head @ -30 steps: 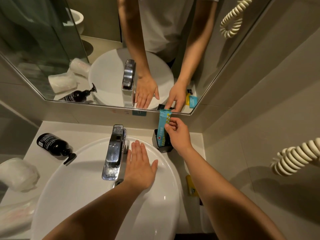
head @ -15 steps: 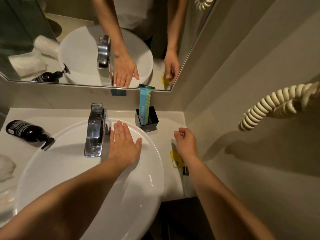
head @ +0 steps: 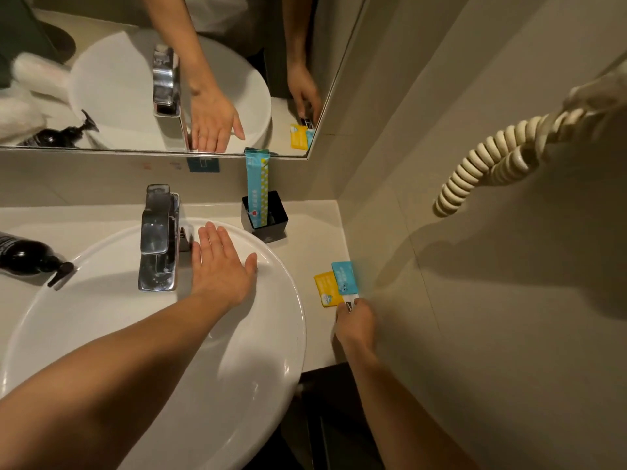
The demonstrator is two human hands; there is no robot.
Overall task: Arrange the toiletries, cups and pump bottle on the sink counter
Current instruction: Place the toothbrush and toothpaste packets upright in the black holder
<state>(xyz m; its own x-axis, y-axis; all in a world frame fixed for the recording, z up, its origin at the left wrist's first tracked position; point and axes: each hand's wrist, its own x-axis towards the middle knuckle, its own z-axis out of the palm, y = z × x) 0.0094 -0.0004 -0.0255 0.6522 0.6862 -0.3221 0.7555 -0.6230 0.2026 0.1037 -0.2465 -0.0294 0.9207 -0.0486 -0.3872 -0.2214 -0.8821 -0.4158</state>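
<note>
1. The left hand (head: 220, 266) lies flat and fully spread on the back rim of the basin (head: 101, 334), a smooth, glossy white round bowl; it holds nothing and sits as it did half a second ago
2. The right hand (head: 354, 322) is curled at the counter's right edge by the wall, fingertips pinched on the near end of a blue packet (head: 344, 278); half a second ago it was a loose fist higher up, holding nothing
3. The blue packet is flat, rectangular and printed; it overlaps a yellow packet (head: 325, 288) of like shape lying on the counter (head: 305, 232), a matt pale stone slab; earlier only the yellow one showed
4. A long blue sachet (head: 257, 188) stands upright in a square black holder (head: 271, 220) of shiny plastic, behind the basin; unchanged
5. The tap (head: 157, 239) is blocky polished chrome, just left of the left hand
6. A dark glossy bottle (head: 25, 254) with a pump lies on its side at the far left
7. A cream coiled cord (head: 481, 171) hangs on the right wall; the mirror (head: 332, 89) doubles the hands and packets
</note>
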